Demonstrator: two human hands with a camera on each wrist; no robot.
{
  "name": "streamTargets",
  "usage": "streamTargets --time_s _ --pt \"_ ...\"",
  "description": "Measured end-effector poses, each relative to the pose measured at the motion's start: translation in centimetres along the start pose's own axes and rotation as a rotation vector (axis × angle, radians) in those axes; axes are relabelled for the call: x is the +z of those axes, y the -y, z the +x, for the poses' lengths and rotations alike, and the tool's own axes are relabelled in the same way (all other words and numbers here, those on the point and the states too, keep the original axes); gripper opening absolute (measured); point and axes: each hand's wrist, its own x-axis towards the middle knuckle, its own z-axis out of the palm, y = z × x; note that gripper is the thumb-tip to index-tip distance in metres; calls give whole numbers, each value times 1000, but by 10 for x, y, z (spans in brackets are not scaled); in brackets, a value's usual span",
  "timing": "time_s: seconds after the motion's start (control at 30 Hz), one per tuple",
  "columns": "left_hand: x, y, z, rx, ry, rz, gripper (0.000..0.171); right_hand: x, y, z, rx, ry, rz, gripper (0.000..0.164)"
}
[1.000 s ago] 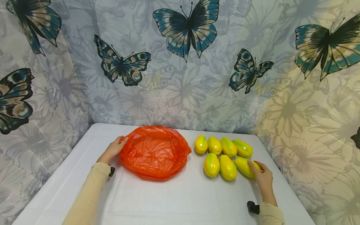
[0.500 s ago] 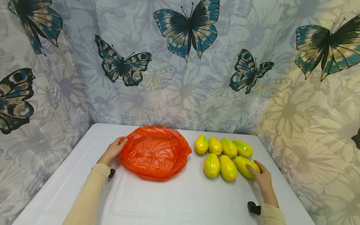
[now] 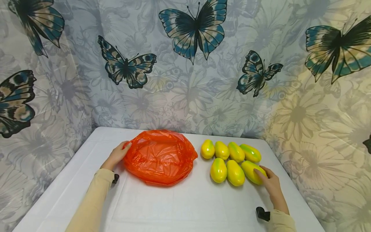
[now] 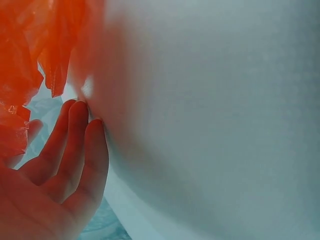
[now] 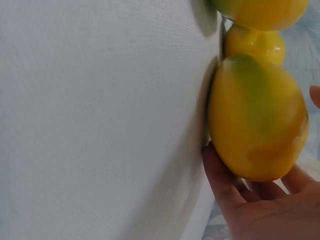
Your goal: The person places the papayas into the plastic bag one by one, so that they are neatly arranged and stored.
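Observation:
A thin orange-red plastic bag (image 3: 159,158) lies spread on the table, its mouth wide. At its left edge my left hand (image 3: 116,154) holds the rim; the left wrist view shows one fingertip behind the film and three loosely bent fingers (image 4: 97,155). My right hand (image 3: 272,183) is around the near right end of a glossy yellow oval fruit with green patches (image 3: 251,171), papaya- or mango-like. In the right wrist view, fingers curl under that fruit (image 5: 257,120) while the thumb tip shows slightly apart from it.
Several similar fruits (image 3: 235,173) lie close together in two rows, right of the bag. A white cloth covers the table (image 3: 185,209). Behind it hangs a butterfly-patterned curtain (image 3: 194,80). Each wrist carries a small black device (image 3: 262,214).
My right hand shifts slightly, its thumb moving left along the fruit. The held fruit turns and slides a little to the left. My left hand and the bag stay in place.

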Motion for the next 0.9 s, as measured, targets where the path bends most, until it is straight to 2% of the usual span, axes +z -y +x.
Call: streamTargets --time_s 0.37,0.67,0.9 --pt "1 2 3 11 -3 -13 73 2 0 1 45 -13 58 93" --pt "2 4 2 14 -9 -10 72 8 -1 -7 14 -148 136 83" --pt "1 6 2 9 -12 -9 73 9 12 -12 3 -274 196 76"
